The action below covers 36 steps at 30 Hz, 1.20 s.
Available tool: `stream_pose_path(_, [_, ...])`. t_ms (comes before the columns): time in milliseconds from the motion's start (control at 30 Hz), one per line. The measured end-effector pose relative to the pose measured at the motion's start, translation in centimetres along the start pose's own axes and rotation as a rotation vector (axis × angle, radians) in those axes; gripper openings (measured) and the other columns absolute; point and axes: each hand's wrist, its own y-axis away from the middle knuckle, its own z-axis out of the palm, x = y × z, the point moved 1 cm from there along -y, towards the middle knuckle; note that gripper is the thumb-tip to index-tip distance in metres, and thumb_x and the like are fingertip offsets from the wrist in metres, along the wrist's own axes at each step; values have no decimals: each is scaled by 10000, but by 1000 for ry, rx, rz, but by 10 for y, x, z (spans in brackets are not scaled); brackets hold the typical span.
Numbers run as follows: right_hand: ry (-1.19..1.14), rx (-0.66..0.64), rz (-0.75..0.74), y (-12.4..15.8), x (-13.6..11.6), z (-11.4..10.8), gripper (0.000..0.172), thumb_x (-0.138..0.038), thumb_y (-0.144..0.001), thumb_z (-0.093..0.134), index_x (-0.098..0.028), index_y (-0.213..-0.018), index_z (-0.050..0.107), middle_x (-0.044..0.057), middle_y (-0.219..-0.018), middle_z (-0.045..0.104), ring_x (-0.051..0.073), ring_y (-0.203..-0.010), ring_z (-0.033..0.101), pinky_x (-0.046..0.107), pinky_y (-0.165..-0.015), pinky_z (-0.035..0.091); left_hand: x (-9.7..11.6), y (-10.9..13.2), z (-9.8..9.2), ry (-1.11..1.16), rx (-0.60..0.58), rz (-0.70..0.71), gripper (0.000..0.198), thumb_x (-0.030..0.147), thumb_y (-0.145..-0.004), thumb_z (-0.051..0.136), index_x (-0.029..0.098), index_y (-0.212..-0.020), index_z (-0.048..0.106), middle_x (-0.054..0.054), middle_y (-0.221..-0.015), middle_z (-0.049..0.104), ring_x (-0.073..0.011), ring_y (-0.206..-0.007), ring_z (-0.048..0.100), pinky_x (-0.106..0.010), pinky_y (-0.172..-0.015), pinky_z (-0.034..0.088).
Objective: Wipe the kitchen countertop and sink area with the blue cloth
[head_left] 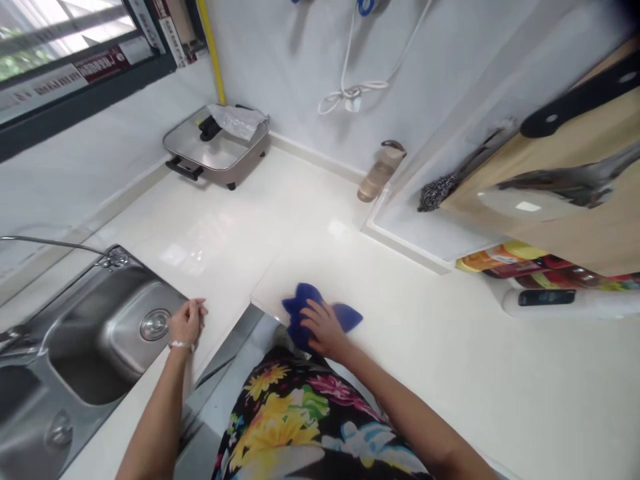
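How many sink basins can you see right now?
2: one basin beside the left hand, the other basin in the picture's lower-left corner, cut off by the edge. More could lie out of frame.

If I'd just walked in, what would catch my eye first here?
Probably the bright blue cloth under the right hand, near the edge of the pale counter. Just below it, the bold flowered clothing fills the bottom middle. Then perhaps the shiny metal sink on the left, with the left hand beside it.
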Motion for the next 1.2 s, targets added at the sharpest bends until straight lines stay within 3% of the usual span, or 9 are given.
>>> stream_pose_path(133, [43,26,13,80,16,-19,433,-140,-675,554,-238,-1093,602,65,-1372,578,293,-1465,297,562,-1179,197,-53,93,-32,-213,198,-192,409,429,-891,394,226,-980,738,-25,-772,727,-148,-683,612,-256,-647,430])
stream_pose_path(233, [88,52,57,126,22,-27,433,-111,-659,532,-235,-1067,606,72,-1371,575,298,-1465,298,570,-1178,208,-88,149,-50,-328,295,-412,399,445,-870,424,253,-1019,741,-30,-805,734,-160,-634,572,-278,-610,394])
stream_pose_path(300, [113,65,74,140,21,-27,424,-116,-661,530,-229,-1063,605,82,-1370,571,310,-1463,299,581,-1174,213,-103,170,-55,-254,369,-470,408,444,-873,415,244,-1033,733,-19,-762,714,-155,-643,586,-272,-635,417])
stream_pose_path(400, [157,94,101,133,15,-22,399,-148,-680,542,-216,-1070,596,103,-1363,559,339,-1460,285,609,-1164,209,-115,178,-53,-107,471,-475,427,435,-885,381,222,-1015,728,1,-676,662,-142,-637,595,-258,-663,442])
stream_pose_path(500, [203,108,122,100,3,-10,385,-172,-708,548,-207,-1089,584,115,-1373,537,351,-1467,253,612,-1160,204,-119,173,-45,-182,587,-515,437,439,-887,375,238,-993,747,-1,-647,646,-141,-578,527,-265,-604,398])
stream_pose_path(667, [235,105,126,12,-20,20,382,-200,-727,546,-204,-1108,577,114,-1402,507,345,-1473,220,603,-1172,154,-118,170,-36,-299,707,-515,470,499,-901,374,254,-1014,760,-20,-643,645,-140,-518,395,-280,-537,299])
stream_pose_path(1033, [251,54,26,-212,-47,69,344,-237,-801,484,-215,-1129,583,93,-1414,505,288,-1464,228,544,-1173,145,-132,179,-31,-301,685,-477,426,469,-896,414,237,-945,769,-52,-683,705,-147,-559,495,-273,-556,302])
stream_pose_path(1133, [286,85,22,-243,-57,78,366,-225,-804,476,-193,-1152,583,117,-1412,506,301,-1460,233,546,-1164,153,-140,181,-29,-276,653,-475,430,463,-899,407,237,-945,770,-56,-723,731,-147,-578,534,-273,-543,282])
stream_pose_path(1200, [316,82,16,-244,-70,83,396,-219,-799,478,-174,-1181,573,132,-1437,480,321,-1471,202,555,-1159,149,-144,183,-27,-258,626,-464,436,460,-901,401,233,-937,771,-60,-751,746,-150,-600,559,-277,-541,278])
